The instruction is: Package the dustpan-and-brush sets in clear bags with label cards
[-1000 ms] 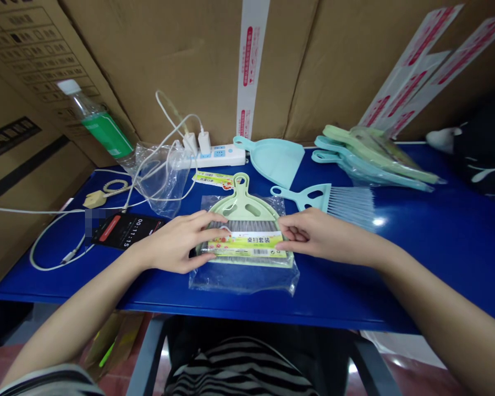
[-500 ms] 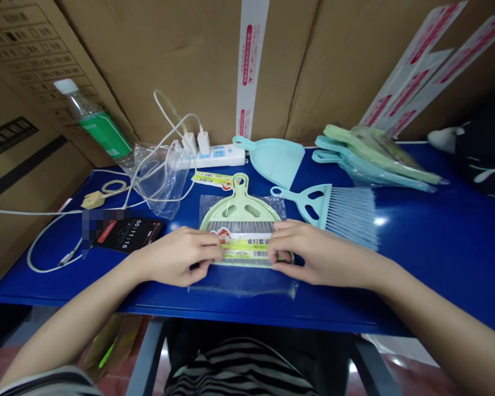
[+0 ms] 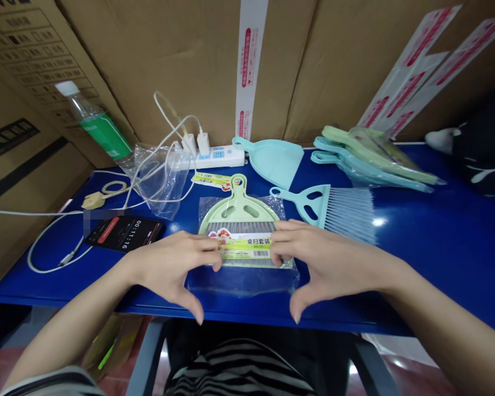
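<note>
A pale green dustpan and brush set (image 3: 240,204) lies flat in a clear plastic bag (image 3: 243,287), handle pointing away from me. Across its grey bristles runs a printed label card (image 3: 247,246). My left hand (image 3: 177,264) rests its fingertips on the bag at the card's left end, thumb stretched out toward the table edge. At the right end, the curled fingers of my right hand (image 3: 309,258) touch the bag, and that thumb also points away from the fingers. Neither hand grips the set. Behind my right hand lies a loose blue brush (image 3: 319,206).
A blue dustpan (image 3: 276,159) lies at the back, beside bagged sets (image 3: 371,157). To the left are a phone (image 3: 126,234), a crumpled plastic bag (image 3: 160,181), white cables, a power strip (image 3: 218,155) and a leaning bottle (image 3: 105,135). Cardboard boxes (image 3: 190,49) wall the blue table (image 3: 437,247).
Both thumbs have swung away from the fingers, toward the table's front edge. Before, each hand was pinched at the bag's sides. The bagged set has stayed in place.
</note>
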A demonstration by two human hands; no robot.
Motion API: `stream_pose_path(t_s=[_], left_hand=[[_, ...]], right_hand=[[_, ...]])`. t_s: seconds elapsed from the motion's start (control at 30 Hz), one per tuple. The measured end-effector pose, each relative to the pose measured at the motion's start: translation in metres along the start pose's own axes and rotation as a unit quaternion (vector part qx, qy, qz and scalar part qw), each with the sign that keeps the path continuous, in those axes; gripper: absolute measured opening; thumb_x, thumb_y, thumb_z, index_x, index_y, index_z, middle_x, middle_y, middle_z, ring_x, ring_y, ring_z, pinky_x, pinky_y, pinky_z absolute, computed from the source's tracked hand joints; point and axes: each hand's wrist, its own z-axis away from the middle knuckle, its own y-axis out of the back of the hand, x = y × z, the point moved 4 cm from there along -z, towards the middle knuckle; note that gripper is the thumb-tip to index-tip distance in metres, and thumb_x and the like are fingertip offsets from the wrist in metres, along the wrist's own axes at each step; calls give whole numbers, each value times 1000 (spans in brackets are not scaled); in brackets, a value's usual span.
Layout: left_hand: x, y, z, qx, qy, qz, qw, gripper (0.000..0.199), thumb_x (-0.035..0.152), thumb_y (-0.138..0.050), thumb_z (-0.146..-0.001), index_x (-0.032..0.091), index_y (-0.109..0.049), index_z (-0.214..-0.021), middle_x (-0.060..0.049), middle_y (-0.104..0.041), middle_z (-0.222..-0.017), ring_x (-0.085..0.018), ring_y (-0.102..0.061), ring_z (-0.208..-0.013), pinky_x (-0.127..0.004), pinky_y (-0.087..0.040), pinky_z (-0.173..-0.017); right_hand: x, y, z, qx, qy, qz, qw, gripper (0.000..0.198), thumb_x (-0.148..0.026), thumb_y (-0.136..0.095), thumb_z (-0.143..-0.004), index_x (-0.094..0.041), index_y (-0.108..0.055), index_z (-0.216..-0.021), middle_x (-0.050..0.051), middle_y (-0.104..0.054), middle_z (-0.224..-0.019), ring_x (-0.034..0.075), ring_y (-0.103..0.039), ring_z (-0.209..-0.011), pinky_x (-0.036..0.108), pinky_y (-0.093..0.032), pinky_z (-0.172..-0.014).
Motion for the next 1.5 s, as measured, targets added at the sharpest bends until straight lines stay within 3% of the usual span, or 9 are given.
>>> stream_pose_path(t_s=[0.13,0.23,0.3,0.5,0.63,0.7,0.93,1.2,1.5], left_hand=[[2,1,1,-31,19,-8,999,37,32,-80,-67,20,-55,-90,-1,-60,-91,-18,-59,-79,-26,-42,-64],[3,2,1,-34,20,15,999,19,9,-65,-72,19,-54,-84,0,-58,-87,-15,-57,-79,-25,-43,-68],[2,3,1,-23,12,41,999,15,5,-54,-76,19,-53,-80,1,-57,-83,-14,-56,-76,-24,-44,-68],[-7,7,1,15,35,86,996,15,9,-42,-84,18,-51,-76,-2,-54,-83,-14,-53,-71,-25,-44,-67],[-9,8,0,25,51,91,994,14,9,-42,-82,18,-46,-72,0,-50,-77,-12,-48,-65,-23,-40,-61],[-9,7,0,26,56,93,994,14,10,-42,-84,18,-46,-73,0,-50,-76,-11,-47,-63,-23,-39,-59],[-12,3,-4,77,69,81,991,20,26,-44,-97,18,-50,-81,1,-54,-77,-11,-50,-63,-22,-38,-59],[-14,4,-4,131,79,-30,988,24,27,-42,-99,18,-53,-80,1,-55,-77,-10,-52,-61,-22,-39,-57],[-17,0,-5,143,99,-20,985,10,20,-44,-95,18,-52,-90,1,-62,-78,-13,-60,-69,-23,-45,-61]], right_hand=[[-1,-3,3,-18,-4,29,999,51,-66,-73,-65,-21,-55,-78,2,-57,-78,22,-51,-83,37,-40,-77],[-3,-3,3,-41,-12,44,998,42,-55,-76,-70,-20,-55,-78,3,-57,-80,22,-49,-84,36,-39,-76],[-4,-2,3,-50,-16,53,997,32,-45,-75,-75,-19,-56,-79,3,-57,-80,22,-48,-83,36,-39,-76],[-8,-6,0,-13,-1,67,998,38,-47,-74,-75,-16,-59,-90,5,-58,-82,22,-48,-82,38,-38,-77],[-9,-9,-3,-3,-6,65,998,3,-18,-58,-83,-18,-58,-86,5,-59,-82,21,-49,-83,37,-37,-81],[-8,-9,-4,-2,-10,56,998,12,-9,-49,-83,-19,-54,-78,3,-57,-78,19,-48,-80,36,-37,-81],[-3,-6,-6,45,-22,44,998,23,-16,-44,-90,-22,-41,-68,-2,-49,-66,15,-44,-66,34,-37,-76],[-1,-5,-8,77,-43,44,995,18,-11,-42,-83,-24,-37,-72,-2,-50,-67,15,-48,-63,31,-39,-68],[2,-6,-7,105,-39,68,991,16,-7,-41,-80,-23,-40,-82,1,-54,-71,17,-52,-68,31,-41,-68]])
